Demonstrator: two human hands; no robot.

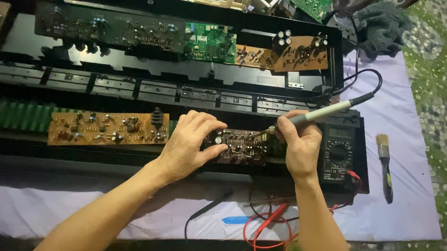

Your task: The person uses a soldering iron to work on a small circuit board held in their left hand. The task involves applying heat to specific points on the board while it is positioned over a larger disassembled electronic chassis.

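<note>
My right hand (300, 145) grips a soldering iron (320, 113) like a pen, its tip touching a small dark circuit board (243, 147) near its top edge. My left hand (189, 141) rests on the left end of that board, fingers curled over it, thumb by a round component. The board lies on the front rail of an opened black keyboard chassis (159, 89). The iron's black cord loops away to the upper right.
A long brown circuit board (106, 128) lies left of my hands. A black multimeter (338, 153) sits right of them, its red and black leads (259, 229) trailing forward. A paintbrush (384, 164) lies on the lilac cloth (402, 124). More boards sit at the back.
</note>
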